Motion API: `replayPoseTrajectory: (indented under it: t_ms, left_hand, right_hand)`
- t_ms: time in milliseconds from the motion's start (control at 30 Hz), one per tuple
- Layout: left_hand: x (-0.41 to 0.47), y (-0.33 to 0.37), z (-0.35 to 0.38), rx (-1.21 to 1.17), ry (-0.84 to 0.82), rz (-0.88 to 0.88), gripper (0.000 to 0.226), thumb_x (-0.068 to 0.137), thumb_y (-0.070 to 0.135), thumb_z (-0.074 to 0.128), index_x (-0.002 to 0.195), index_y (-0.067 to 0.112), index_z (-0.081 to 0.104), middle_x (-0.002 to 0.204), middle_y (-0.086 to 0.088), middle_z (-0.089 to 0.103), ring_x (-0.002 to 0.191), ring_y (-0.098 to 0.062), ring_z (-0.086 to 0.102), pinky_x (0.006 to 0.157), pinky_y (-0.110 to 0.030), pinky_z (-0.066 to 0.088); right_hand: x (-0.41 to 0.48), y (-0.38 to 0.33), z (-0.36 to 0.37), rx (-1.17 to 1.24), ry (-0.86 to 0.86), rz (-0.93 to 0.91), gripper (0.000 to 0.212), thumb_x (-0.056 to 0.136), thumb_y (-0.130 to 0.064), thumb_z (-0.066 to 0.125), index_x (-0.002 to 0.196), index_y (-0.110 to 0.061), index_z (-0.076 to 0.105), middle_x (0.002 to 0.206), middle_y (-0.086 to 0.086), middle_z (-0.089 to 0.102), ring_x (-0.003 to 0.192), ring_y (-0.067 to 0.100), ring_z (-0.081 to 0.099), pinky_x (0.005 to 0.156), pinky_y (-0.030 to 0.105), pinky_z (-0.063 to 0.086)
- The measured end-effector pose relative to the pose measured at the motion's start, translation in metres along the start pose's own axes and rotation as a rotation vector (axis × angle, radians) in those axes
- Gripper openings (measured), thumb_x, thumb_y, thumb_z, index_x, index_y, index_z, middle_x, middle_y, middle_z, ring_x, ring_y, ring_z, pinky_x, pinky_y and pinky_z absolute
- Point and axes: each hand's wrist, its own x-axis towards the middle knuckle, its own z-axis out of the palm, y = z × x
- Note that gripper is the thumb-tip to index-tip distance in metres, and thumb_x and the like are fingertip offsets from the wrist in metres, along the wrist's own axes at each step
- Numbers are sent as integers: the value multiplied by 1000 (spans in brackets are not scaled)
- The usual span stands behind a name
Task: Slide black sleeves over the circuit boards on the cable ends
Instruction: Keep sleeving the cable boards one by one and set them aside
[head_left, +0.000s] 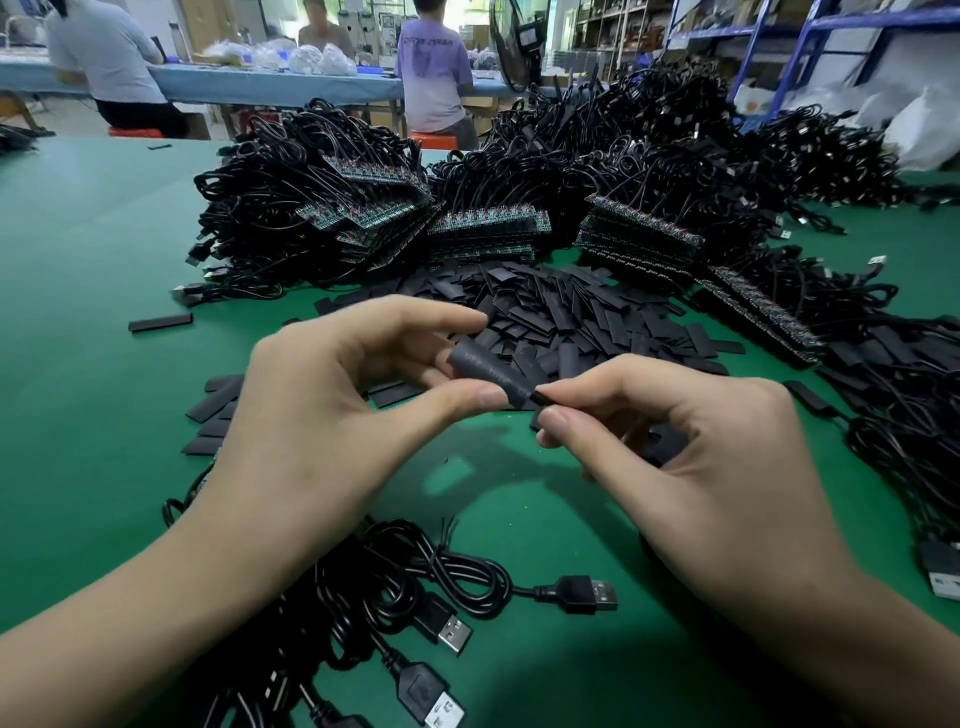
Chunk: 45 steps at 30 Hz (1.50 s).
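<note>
Green table (78, 364): left hand (332, 415) pinches black sleeve (488, 371); right hand (675, 447), seemingly, its end.

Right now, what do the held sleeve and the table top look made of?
The held sleeve: thin flexible plastic, likely heat-shrink; matte black, faint print along it. The table top: smooth green mat, rubber or vinyl by the look; soft dull sheen, no weave visible.

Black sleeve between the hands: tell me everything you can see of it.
The black sleeve is a matte, dark grey tube with faint print along it, rounded open rather than flat. It tilts down to the right above the green table. The left hand pinches it between thumb and forefinger; the right hand pinches a thin black piece at its lower end. What is inside is hidden.
</note>
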Motion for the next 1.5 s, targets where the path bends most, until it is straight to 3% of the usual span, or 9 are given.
replayPoseTrajectory:
  t_ms: [100,333,500,667,833,1133,1267,1400,1500]
  left_hand:
    - [-1,0,0,43,73,9,33,66,43,81,96,29,77,82,8,76,71,-7,71,60,-9,51]
    - [-4,5,3,237,20,117,49,64,45,84,105,19,75,83,12,75,78,-2,73,83,-18,56]
    - [-3,8,1,312,-13,140,52,64,49,84,106,19,75,86,18,73,81,3,71,82,-10,51]
    - [-3,6,0,404,-44,161,48,69,37,89,111,22,72,90,18,71,85,2,69,84,-6,47]
    - [-4,4,-1,480,-72,180,47,70,37,80,113,22,69,94,15,70,90,-1,68,87,-14,50]
    - [-5,3,-1,565,-88,217,46,71,42,74,113,23,69,95,18,68,89,1,66,85,-20,52]
    - [-3,0,-1,540,-73,205,46,75,46,78,115,24,72,94,20,69,89,4,66,86,-17,51]
    - [5,-5,-7,542,-85,148,56,82,56,70,131,30,63,105,23,68,94,5,65,89,-16,48]
    - [14,-13,-23,595,-54,85,33,95,50,59,122,33,67,101,21,68,91,3,64,85,-27,52]
  right_hand:
    - [-1,0,3,35,-9,35,2,89,-24,78,88,-25,80,72,-20,73,66,-2,69,61,8,45]
    - [-2,-1,7,26,-29,51,6,90,-26,74,84,-27,77,71,-19,72,59,6,68,56,25,52]
    - [-1,0,6,18,-64,29,6,90,-24,72,89,-28,77,74,-19,72,60,1,69,57,26,53]
    - [0,-1,3,-41,-88,-27,11,94,-25,68,98,-30,77,78,-25,71,65,2,69,56,30,52]
    - [-1,0,4,-39,-113,-2,11,92,-30,69,97,-29,78,73,-23,72,70,-3,69,61,25,53]
    - [-3,2,6,-22,-160,32,14,92,-33,66,102,-32,76,68,-17,69,65,6,68,62,24,51]
    - [-1,2,4,-45,-150,82,13,93,-34,66,100,-31,77,64,-9,65,57,13,62,52,15,39]
    - [7,6,-9,-215,-128,139,11,95,-33,67,98,-32,77,66,-11,67,58,11,60,58,24,46]
    - [23,14,-31,-499,-157,213,17,94,-39,61,101,-37,77,79,-20,71,71,5,63,71,34,55]
